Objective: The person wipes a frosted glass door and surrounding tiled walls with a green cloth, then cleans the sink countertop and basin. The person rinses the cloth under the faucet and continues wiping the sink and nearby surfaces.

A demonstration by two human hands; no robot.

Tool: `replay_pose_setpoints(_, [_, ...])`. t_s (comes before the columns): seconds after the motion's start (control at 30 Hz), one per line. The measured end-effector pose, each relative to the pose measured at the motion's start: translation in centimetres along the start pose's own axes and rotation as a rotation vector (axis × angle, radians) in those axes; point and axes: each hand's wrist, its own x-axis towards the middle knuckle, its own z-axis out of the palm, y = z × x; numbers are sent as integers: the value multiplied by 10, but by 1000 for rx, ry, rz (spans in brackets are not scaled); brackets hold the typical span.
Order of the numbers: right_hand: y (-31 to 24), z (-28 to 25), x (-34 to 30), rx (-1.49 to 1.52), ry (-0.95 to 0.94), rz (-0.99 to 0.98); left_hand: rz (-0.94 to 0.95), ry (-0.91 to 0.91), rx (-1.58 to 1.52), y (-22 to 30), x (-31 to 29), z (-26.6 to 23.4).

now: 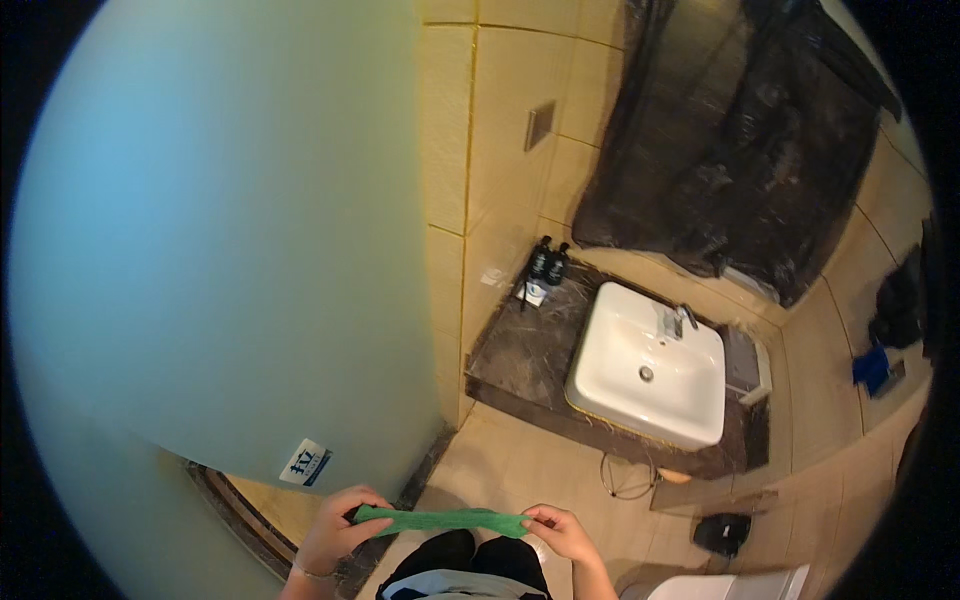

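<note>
a green cloth (445, 520) stretched flat between both hands low in view, left hand (335, 530) fingers curled and pinched on its left end, right hand (562, 530) fingertips pinched on its right end, white sink (650, 365) on dark counter (520, 360) well ahead, tiled floor (520, 470) between, pale door (220, 240) close on the left

Both hands (340, 530) (565, 535) stretch a green cloth (440, 521) taut.
</note>
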Motion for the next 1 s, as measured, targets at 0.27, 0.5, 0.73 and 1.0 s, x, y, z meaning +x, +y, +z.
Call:
replay_pose_setpoints(0.27, [-83,-79,85,-514,-350,-370,-143,465,129,4,-29,42])
replay_pose_setpoints(0.5, [-165,-100,124,-888,-457,-764,-220,1025,106,-10,-62,154])
replay_pose_setpoints(0.73, [-180,-24,105,-47,-238,-747,290,1523,-291,38,-35,183])
replay_pose_setpoints(1.0, [-245,183,122,-290,-117,-1562,440,1635,819,74,8,71])
